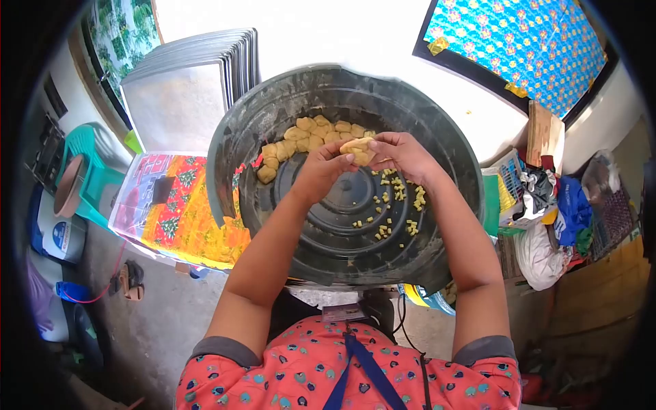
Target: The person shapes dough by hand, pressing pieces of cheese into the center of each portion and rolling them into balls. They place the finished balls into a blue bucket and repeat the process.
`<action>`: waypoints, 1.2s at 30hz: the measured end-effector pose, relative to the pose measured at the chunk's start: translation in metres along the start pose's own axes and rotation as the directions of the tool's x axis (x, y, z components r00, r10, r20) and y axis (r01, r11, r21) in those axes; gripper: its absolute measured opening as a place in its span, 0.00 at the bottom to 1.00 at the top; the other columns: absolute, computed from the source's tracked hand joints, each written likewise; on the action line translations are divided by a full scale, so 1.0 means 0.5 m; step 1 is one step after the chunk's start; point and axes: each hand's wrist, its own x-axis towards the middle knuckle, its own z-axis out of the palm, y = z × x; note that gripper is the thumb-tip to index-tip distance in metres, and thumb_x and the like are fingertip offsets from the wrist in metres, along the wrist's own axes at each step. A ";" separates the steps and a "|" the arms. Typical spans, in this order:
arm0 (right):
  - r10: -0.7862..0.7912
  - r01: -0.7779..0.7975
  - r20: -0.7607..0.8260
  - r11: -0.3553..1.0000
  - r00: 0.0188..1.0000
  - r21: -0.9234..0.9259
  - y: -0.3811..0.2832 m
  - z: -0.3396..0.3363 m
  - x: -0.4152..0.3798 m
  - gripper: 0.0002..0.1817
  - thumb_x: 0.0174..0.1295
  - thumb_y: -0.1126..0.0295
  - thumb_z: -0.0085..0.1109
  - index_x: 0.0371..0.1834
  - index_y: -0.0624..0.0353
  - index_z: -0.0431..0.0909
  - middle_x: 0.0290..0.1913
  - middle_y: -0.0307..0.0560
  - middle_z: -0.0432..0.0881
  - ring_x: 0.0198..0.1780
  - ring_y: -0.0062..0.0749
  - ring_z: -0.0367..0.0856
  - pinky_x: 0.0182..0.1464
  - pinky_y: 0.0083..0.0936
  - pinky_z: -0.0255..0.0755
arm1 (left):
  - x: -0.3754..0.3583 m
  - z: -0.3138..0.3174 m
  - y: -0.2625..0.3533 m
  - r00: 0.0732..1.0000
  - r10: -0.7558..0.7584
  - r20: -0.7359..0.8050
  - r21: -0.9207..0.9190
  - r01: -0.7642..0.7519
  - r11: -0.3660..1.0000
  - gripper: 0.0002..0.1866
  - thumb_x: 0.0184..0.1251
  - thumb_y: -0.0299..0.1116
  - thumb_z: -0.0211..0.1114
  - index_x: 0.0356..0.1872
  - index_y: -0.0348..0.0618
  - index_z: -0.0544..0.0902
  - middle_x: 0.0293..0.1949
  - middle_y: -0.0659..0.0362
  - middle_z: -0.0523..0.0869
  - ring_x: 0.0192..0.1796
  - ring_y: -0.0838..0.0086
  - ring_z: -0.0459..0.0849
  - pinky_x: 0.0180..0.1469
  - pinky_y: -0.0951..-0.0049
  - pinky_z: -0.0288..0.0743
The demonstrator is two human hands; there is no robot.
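Both my hands meet over a large dark round basin [273, 225] and pinch one piece of yellowish dough [357, 146] between them. My left hand [324, 167] grips its left side with thumb and fingers. On the other side, my right hand [403, 157] presses the dough with thumb and fingertips. Behind and left of my hands, a cluster of dough pieces [301, 140] lines the basin's far side. Small pale-yellow cubes [386, 198] lie scattered on the basin floor below and right of my right hand.
A stack of metal trays [181, 102] leans at the back left. Beside the basin is a table with an orange and red patterned cover [181, 212]. A green plastic chair [92, 171] stands at the left. Crates and bags [540, 198] are piled at the right.
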 end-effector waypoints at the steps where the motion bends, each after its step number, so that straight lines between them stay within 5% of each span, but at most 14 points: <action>1: -0.011 0.011 -0.021 0.999 1.000 -0.037 -0.002 0.003 -0.003 0.16 0.63 0.64 0.57 0.46 0.68 0.77 0.35 0.44 0.80 0.34 0.22 0.80 0.40 0.22 0.77 | 0.001 0.000 -0.001 1.000 -0.014 -0.011 -0.017 0.014 1.000 0.18 0.62 0.23 0.61 0.54 0.34 0.75 0.45 0.56 0.81 0.42 0.75 0.81 0.46 0.75 0.76; 4: -0.067 0.063 -0.005 0.965 0.998 -0.255 0.000 0.009 -0.005 0.16 0.63 0.63 0.58 0.43 0.68 0.80 0.31 0.41 0.81 0.33 0.20 0.79 0.39 0.19 0.76 | 0.003 0.005 -0.015 0.991 -0.041 -0.125 0.035 0.046 0.998 0.17 0.62 0.24 0.62 0.52 0.35 0.76 0.45 0.57 0.82 0.42 0.76 0.81 0.44 0.76 0.76; 10: -0.173 0.144 -0.102 0.960 0.980 -0.240 0.016 0.035 -0.010 0.15 0.60 0.63 0.61 0.40 0.65 0.82 0.27 0.38 0.81 0.30 0.17 0.76 0.33 0.15 0.70 | 0.008 -0.008 -0.035 0.977 0.086 -0.193 0.155 -0.056 0.986 0.14 0.60 0.24 0.64 0.48 0.35 0.78 0.40 0.59 0.83 0.39 0.79 0.80 0.39 0.80 0.74; 13: -0.185 0.158 -0.018 0.883 0.983 -0.441 0.011 0.040 -0.015 0.14 0.60 0.63 0.62 0.40 0.64 0.82 0.27 0.39 0.81 0.28 0.16 0.75 0.31 0.16 0.68 | 0.007 -0.007 -0.045 0.963 0.127 -0.239 0.285 -0.056 0.957 0.13 0.59 0.23 0.63 0.46 0.34 0.79 0.37 0.59 0.84 0.36 0.79 0.80 0.37 0.80 0.74; 16: -0.277 0.276 0.061 0.863 0.959 -0.424 0.013 0.054 -0.020 0.14 0.60 0.62 0.62 0.38 0.64 0.82 0.27 0.40 0.80 0.29 0.17 0.74 0.30 0.15 0.66 | 0.004 -0.006 -0.045 0.952 0.178 -0.248 0.292 -0.102 0.951 0.12 0.59 0.22 0.61 0.45 0.34 0.79 0.36 0.58 0.84 0.33 0.79 0.81 0.34 0.80 0.74; 19: -0.087 0.043 -0.089 0.912 0.992 -0.408 -0.007 0.060 -0.025 0.15 0.59 0.62 0.63 0.39 0.65 0.80 0.30 0.42 0.81 0.33 0.19 0.76 0.32 0.15 0.69 | 0.002 0.006 -0.035 0.923 0.195 -0.332 0.296 -0.094 0.950 0.11 0.58 0.19 0.56 0.42 0.32 0.80 0.36 0.56 0.84 0.33 0.78 0.82 0.30 0.80 0.77; 22: -0.171 0.143 -0.160 0.974 0.972 -0.173 0.020 0.064 -0.013 0.17 0.57 0.63 0.65 0.41 0.66 0.78 0.34 0.43 0.81 0.36 0.21 0.78 0.36 0.18 0.74 | -0.002 0.023 -0.029 0.934 0.211 -0.288 0.322 -0.114 0.940 0.12 0.58 0.20 0.57 0.44 0.32 0.79 0.37 0.55 0.83 0.35 0.77 0.82 0.31 0.79 0.79; 25: -0.137 0.137 0.002 0.984 0.991 -0.116 0.025 0.056 -0.015 0.19 0.56 0.65 0.66 0.44 0.68 0.77 0.38 0.44 0.81 0.37 0.23 0.80 0.37 0.20 0.77 | -0.006 0.033 -0.031 0.920 0.274 -0.281 0.358 -0.165 0.919 0.14 0.58 0.20 0.58 0.47 0.31 0.76 0.39 0.53 0.83 0.37 0.75 0.83 0.33 0.78 0.80; 31: -0.075 0.043 -0.108 0.960 0.991 -0.277 0.021 0.044 -0.004 0.14 0.55 0.69 0.66 0.40 0.67 0.78 0.34 0.44 0.82 0.33 0.22 0.79 0.36 0.19 0.75 | -0.004 0.015 -0.028 0.975 0.057 -0.214 0.185 -0.017 0.983 0.17 0.60 0.21 0.58 0.52 0.30 0.73 0.43 0.53 0.82 0.41 0.74 0.83 0.41 0.76 0.81; 34: -0.170 0.074 -0.163 0.879 0.972 -0.471 0.019 0.034 -0.003 0.14 0.53 0.68 0.68 0.37 0.67 0.78 0.32 0.42 0.81 0.33 0.21 0.78 0.35 0.18 0.73 | -0.008 0.020 -0.015 0.994 -0.064 -0.087 -0.158 0.049 0.986 0.15 0.62 0.23 0.60 0.50 0.30 0.75 0.42 0.54 0.82 0.42 0.74 0.83 0.43 0.76 0.81; 36: -0.252 0.146 -0.127 0.828 0.959 -0.541 0.020 0.040 -0.010 0.15 0.52 0.68 0.68 0.37 0.66 0.78 0.32 0.42 0.81 0.33 0.20 0.78 0.36 0.19 0.72 | -0.012 0.033 -0.011 0.984 -0.113 -0.138 -0.089 0.101 0.991 0.15 0.61 0.28 0.63 0.48 0.32 0.76 0.41 0.56 0.82 0.39 0.76 0.83 0.40 0.79 0.80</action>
